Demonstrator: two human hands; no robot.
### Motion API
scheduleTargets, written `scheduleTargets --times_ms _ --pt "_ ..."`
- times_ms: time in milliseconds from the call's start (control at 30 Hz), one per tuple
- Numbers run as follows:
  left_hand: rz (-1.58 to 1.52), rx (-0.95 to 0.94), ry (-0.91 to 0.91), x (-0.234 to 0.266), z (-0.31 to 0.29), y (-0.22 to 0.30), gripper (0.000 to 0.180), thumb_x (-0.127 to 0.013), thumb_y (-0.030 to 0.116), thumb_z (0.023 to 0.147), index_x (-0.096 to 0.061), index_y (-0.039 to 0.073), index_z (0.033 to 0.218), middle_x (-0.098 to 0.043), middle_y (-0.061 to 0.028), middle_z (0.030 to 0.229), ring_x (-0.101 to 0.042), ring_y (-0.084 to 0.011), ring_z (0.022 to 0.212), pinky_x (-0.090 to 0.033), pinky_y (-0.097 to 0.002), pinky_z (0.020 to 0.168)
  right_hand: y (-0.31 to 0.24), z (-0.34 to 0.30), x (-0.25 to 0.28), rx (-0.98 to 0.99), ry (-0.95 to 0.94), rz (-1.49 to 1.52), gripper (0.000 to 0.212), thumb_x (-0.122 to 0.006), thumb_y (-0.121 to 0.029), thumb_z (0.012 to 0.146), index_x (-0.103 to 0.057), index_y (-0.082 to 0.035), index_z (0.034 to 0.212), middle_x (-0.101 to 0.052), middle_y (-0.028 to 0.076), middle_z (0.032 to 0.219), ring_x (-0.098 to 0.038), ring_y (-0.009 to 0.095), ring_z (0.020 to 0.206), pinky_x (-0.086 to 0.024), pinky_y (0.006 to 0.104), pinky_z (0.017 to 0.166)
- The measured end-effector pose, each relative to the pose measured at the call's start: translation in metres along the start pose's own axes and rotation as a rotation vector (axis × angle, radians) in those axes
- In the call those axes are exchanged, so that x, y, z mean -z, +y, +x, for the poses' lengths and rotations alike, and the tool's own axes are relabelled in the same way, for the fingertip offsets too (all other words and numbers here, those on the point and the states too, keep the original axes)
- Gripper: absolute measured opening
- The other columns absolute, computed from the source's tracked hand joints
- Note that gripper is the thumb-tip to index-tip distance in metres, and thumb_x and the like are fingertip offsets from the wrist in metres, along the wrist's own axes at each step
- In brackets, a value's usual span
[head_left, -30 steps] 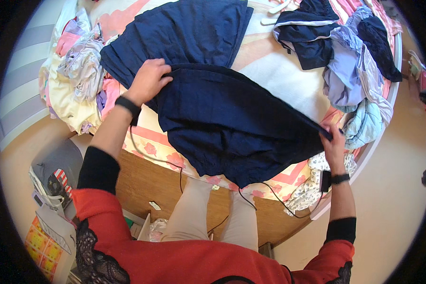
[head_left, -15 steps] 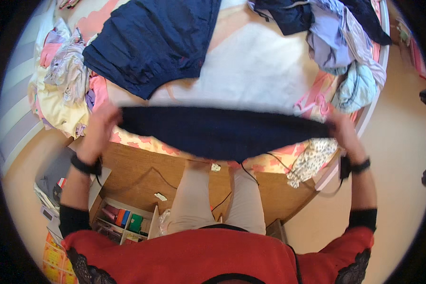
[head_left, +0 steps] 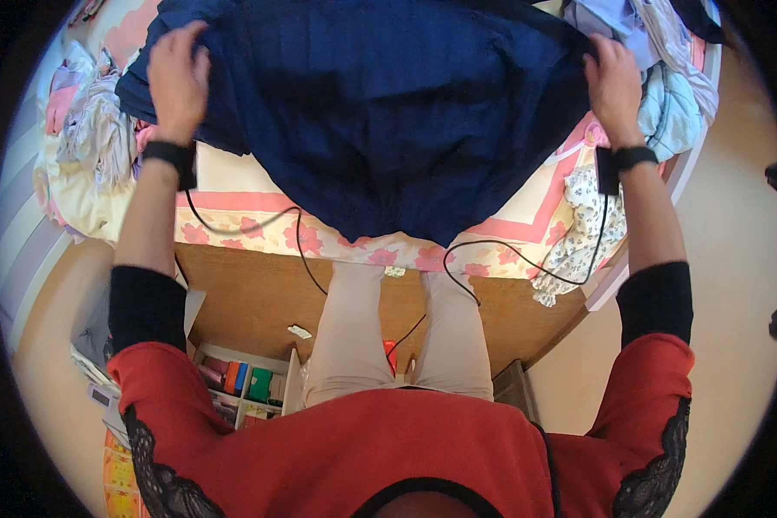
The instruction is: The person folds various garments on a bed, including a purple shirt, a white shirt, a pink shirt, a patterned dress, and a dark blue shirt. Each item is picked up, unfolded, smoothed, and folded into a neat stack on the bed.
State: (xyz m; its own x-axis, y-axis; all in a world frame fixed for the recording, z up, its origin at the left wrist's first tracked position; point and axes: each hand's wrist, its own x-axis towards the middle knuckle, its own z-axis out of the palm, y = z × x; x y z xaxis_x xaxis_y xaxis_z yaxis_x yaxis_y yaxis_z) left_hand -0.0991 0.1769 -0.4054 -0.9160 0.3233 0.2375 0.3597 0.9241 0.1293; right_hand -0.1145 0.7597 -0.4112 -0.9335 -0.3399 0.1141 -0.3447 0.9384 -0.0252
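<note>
Between my two hands a wide navy cloth garment (head_left: 388,121) is stretched out over the bed. Its lower edge sags in a curve toward my legs, and its far part runs out of the picture; I cannot tell what kind of garment it is. My left hand (head_left: 179,82) pinches its left side, thumb and fingers at the cloth. On the opposite side my right hand (head_left: 615,91) grips the right edge. Another dark navy piece of clothing (head_left: 138,91) lies under and beside my left hand, mostly covered.
Crumpled pale clothes (head_left: 104,129) lie at the bed's left. Lilac and light blue clothes (head_left: 669,108) are heaped at the right, near a spotted white cloth (head_left: 591,207). Black cables (head_left: 527,255) hang from my wristbands. Below the bed edge stands an open compartment box (head_left: 250,384).
Both hands have moved up and away from me, over the bed. The navy garment, a folded-looking band before, now spreads wide and covers the white sheet and much of the other navy piece.
</note>
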Motion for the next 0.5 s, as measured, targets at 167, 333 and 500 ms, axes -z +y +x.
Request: scheduleTargets --times_ms 167,333,500 --pt "-0.448 -0.262 -0.496 0.008 -0.112 0.145 0.023 -0.063 0.008 0.081 -0.068 0.012 0.104 -0.064 -0.0080 0.097 -0.060 -0.0264 0.095 -0.044 -0.0400 0.079 -0.118 -0.096 0.012 0.314 -0.219 0.337 0.020 -0.062 -0.009 0.079 -0.063 -0.012 0.099 -0.056 0.006 0.084 -0.056 0.026 0.081 -0.043 0.0394 0.068" --pt "-0.316 -0.215 -0.814 -0.007 -0.207 0.227 0.040 -0.064 0.010 0.078 -0.063 0.013 0.118 -0.057 -0.0124 0.115 -0.054 -0.0301 0.108 -0.038 -0.0483 0.097 -0.195 -0.193 0.010 0.431 -0.598 0.407 0.034 -0.063 -0.012 0.078 -0.063 -0.010 0.112 -0.061 0.007 0.104 -0.056 0.026 0.105 -0.040 0.0413 0.089" --pt "-0.320 -0.182 -1.057 0.006 -0.250 0.230 0.029 -0.069 0.012 0.077 -0.062 0.013 0.105 -0.058 -0.0099 0.107 -0.055 -0.0294 0.102 -0.040 -0.0468 0.090 -0.200 -0.241 0.018 0.381 -1.061 0.346 0.030 -0.062 -0.010 0.081 -0.062 -0.009 0.111 -0.063 0.008 0.111 -0.056 0.025 0.107 -0.040 0.0402 0.090"
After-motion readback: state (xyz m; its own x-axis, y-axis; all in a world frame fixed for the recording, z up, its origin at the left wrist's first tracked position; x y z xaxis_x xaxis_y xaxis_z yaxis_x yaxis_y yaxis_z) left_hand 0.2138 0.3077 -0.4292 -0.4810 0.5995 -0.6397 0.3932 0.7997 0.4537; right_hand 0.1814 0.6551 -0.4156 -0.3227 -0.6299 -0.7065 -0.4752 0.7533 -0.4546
